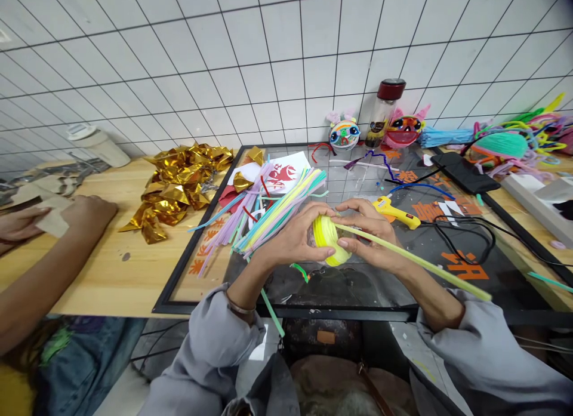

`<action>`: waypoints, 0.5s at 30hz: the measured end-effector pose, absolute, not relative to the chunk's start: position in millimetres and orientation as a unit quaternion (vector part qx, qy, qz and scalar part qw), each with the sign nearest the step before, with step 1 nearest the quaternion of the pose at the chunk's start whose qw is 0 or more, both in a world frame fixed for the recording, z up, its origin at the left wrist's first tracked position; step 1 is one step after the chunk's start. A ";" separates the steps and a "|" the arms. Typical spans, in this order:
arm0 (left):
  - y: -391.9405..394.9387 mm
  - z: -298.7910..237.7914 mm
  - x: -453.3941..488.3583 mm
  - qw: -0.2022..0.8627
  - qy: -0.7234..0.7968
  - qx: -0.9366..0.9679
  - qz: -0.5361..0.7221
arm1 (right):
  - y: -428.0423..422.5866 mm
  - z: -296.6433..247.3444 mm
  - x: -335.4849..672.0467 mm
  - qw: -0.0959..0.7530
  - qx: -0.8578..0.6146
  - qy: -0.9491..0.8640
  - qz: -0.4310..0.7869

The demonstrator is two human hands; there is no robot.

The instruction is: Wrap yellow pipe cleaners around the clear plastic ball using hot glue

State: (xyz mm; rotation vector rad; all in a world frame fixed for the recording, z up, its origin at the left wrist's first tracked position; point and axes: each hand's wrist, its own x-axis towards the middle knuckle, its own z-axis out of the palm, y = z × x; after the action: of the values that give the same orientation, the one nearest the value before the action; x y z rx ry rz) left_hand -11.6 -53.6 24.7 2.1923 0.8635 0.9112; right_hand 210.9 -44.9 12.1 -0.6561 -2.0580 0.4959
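Observation:
My left hand (293,240) is closed round a yellow coil of wound pipe cleaner (327,237), held above a black-framed glass panel (183,267). My right hand (367,225) pinches the coil from the right side, where a long pale yellow-green pipe cleaner (421,264) runs off the coil over my right wrist and forearm. A small green pipe cleaner piece (301,270) lies just below my left hand.
A fan of pastel pipe cleaners (264,216) lies left of my hands, crumpled gold foil (179,186) beyond it. A yellow glue gun (396,212) with black cable sits right. Another person's hands (85,213) hold paper at the left. Masks, a jar and a phone stand behind.

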 end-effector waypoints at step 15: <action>-51.3 21.1 -13.5 0.293 0.308 0.834 0.352 | -45.2 13.7 209.0 0.469 -0.274 -0.816 0.200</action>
State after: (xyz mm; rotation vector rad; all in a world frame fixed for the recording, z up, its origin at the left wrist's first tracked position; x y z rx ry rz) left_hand -13.5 -51.3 21.1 2.2214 0.8212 0.9378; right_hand 209.0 -45.2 13.7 -0.6717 -1.9995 0.4894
